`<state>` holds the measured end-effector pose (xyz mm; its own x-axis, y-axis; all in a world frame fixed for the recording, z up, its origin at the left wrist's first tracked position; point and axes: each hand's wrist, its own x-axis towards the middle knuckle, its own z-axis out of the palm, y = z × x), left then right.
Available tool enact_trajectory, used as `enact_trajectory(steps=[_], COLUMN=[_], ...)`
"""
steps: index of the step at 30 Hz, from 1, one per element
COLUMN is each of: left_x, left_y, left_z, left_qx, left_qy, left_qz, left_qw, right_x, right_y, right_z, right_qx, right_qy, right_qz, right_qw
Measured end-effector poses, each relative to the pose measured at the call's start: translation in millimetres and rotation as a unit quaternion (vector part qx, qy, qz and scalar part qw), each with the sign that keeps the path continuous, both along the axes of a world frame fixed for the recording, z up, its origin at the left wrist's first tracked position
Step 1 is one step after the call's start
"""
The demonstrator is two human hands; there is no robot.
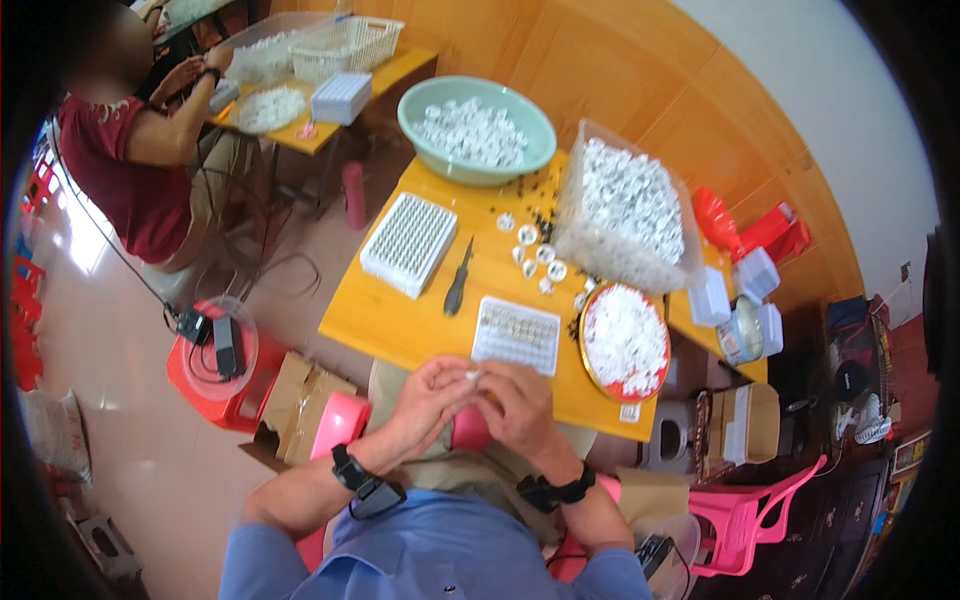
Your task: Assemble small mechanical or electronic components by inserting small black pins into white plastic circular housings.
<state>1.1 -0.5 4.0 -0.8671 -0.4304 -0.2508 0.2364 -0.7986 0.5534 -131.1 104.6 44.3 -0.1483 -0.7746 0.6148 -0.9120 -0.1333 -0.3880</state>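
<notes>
My left hand (432, 402) and my right hand (520, 408) meet at the table's near edge, fingers pinched together on a small white piece (472, 376). The fingers cover most of it, so its exact kind does not show. Just beyond them lies a white slotted tray (516, 336) with small parts in its rows. A dark-handled screwdriver (457, 285) rests left of that tray, beside a white block tray (409, 243) of small round parts. On the right, a red-rimmed plate (584, 345) is heaped with small white pieces.
A green basin (405, 120) and a clear bin (580, 225), both full of white parts, stand at the back. Loose round pieces (545, 254) and black bits lie between. A co-worker (130, 170) sits at another table. Red stool (190, 375) and pink chair (745, 515) flank me.
</notes>
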Motion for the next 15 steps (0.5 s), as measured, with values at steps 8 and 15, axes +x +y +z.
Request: enact_trajectory(steps=[8,15], left_x=[3,0], left_y=[3,2], left_z=[-6,-1], left_qx=[0.023,0.023], left_qy=[0.037,-0.005], left_qz=[-0.014,-0.085], left_qw=[0.999,0.996], right_x=[-3,-52], right_y=[4,-15], right_z=[19,52], right_qx=[0.068,0.335], right_qy=[-0.169,-0.204], right_qz=[0.036,0.112], right_qw=[0.983,0.913])
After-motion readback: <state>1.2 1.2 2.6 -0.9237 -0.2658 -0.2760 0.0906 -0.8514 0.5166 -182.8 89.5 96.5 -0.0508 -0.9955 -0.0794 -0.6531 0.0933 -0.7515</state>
